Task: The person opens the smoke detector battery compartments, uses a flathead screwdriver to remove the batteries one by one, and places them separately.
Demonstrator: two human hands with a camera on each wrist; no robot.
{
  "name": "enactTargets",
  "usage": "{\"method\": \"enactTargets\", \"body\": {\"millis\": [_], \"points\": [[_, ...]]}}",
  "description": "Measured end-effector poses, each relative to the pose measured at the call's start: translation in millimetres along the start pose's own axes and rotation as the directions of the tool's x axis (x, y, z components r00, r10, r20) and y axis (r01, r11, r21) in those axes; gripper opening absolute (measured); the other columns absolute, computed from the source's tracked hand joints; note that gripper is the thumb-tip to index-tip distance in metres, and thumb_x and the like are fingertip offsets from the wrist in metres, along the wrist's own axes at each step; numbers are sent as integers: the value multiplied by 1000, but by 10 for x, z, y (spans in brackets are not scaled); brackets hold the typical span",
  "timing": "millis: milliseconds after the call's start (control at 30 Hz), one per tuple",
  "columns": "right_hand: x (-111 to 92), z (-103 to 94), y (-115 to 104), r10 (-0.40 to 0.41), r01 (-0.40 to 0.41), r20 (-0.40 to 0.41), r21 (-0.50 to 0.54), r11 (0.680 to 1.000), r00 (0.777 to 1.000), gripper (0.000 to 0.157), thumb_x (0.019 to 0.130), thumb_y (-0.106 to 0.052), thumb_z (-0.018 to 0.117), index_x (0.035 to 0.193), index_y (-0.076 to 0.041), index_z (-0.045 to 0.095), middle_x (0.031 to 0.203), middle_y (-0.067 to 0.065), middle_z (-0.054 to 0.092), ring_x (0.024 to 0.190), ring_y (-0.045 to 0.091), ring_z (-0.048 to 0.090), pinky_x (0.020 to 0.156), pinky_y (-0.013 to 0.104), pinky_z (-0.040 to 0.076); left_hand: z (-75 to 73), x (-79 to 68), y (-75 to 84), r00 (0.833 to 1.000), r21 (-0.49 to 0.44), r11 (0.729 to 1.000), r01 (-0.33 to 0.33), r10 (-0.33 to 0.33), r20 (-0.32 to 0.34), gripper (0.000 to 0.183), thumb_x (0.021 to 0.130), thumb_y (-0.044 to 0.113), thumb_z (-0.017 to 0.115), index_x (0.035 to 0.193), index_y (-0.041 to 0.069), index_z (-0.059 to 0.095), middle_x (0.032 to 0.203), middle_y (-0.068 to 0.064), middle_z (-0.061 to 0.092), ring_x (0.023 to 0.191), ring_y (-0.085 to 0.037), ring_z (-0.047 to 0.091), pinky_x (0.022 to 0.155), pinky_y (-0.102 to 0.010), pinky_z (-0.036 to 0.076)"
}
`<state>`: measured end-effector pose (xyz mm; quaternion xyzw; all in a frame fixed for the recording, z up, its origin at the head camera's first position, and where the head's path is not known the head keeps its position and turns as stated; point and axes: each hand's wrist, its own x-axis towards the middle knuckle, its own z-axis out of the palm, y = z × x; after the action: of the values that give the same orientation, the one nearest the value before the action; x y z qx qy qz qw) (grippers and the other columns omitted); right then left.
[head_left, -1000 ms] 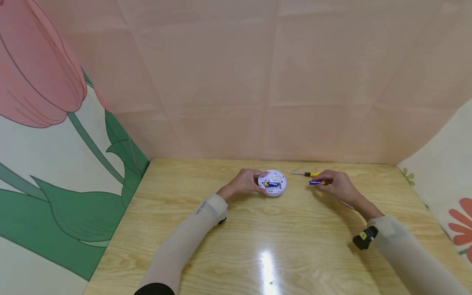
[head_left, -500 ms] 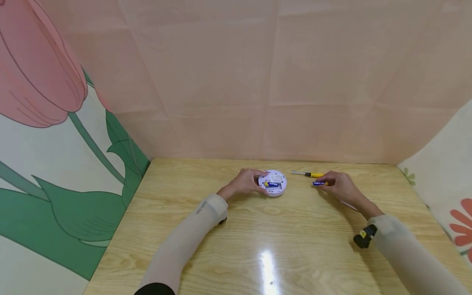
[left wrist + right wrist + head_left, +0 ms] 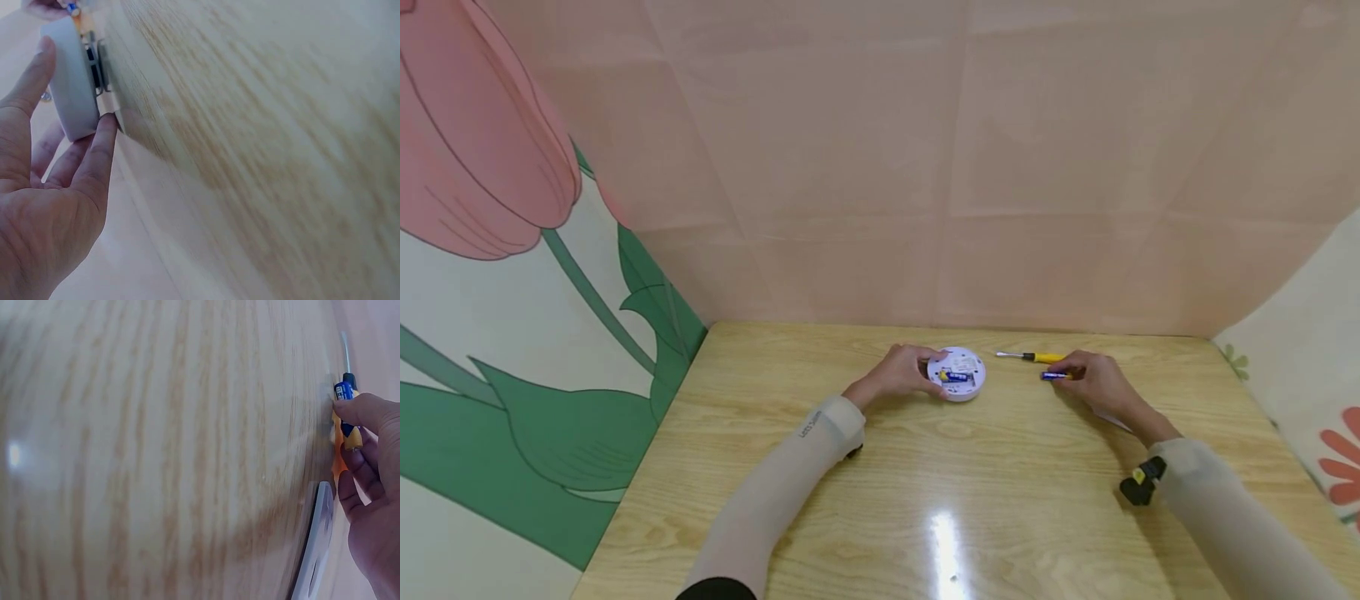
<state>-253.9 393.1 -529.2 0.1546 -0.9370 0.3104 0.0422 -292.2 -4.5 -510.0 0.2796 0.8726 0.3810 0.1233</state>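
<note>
My left hand [image 3: 897, 369] grips a round white device [image 3: 963, 397] by its left side, thumb and fingers spread around the edge. Its underside faces up, and a blue and yellow battery [image 3: 955, 377] lies in its recess. In the left wrist view the white side wall [image 3: 72, 84] of the device shows between thumb and fingers, with a dark and metal part on its lower face. To the right, my right hand [image 3: 1097, 383] pinches a second blue and yellow battery [image 3: 344, 391] between thumb and fingers, low over the table.
A screwdriver [image 3: 1047, 357] with a yellow and black handle lies just behind the right hand, its metal shaft pointing left. Partly under the right wrist is a flat white piece [image 3: 319, 540]. The wooden table [image 3: 880, 500] ends at a pink backdrop [image 3: 850, 167].
My right hand has shifted slightly right and down with the battery between its fingers. The left hand and the round device have stayed practically in place.
</note>
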Motion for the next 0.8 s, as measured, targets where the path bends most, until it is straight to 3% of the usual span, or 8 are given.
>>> {"method": "enactTargets", "body": {"millis": [233, 400, 800], "points": [[-8, 9, 16, 14, -14, 6, 3, 1000, 1000, 16, 93, -9, 83, 108, -9, 82, 101, 8, 74, 82, 13, 64, 67, 22, 53, 0, -4, 12, 1000, -15, 1000, 9, -9, 1, 80, 75, 40, 97, 144, 15, 66, 146, 5, 65, 134, -4, 56, 125, -37, 34], [-15, 16, 12, 15, -15, 6, 9, 1000, 1000, 17, 93, -10, 83, 109, -9, 82, 102, 8, 74, 83, 16, 64, 67, 23, 52, 3, -8, 1, 1000, -16, 1000, 10, -10, 6, 80, 76, 40, 97, 145, 15, 66, 146, 3, 65, 122, -2, 61, 123, -36, 37], [-24, 4, 15, 20, -20, 1, 6, 1000, 1000, 20, 92, -12, 84, 111, -7, 80, 102, 9, 76, 81, 18, 62, 65, 24, 50, -3, -21, 21, 1000, -15, 1000, 22, -22, 6, 80, 76, 39, 97, 145, 15, 65, 146, 2, 65, 134, -6, 57, 129, -42, 26]]}}
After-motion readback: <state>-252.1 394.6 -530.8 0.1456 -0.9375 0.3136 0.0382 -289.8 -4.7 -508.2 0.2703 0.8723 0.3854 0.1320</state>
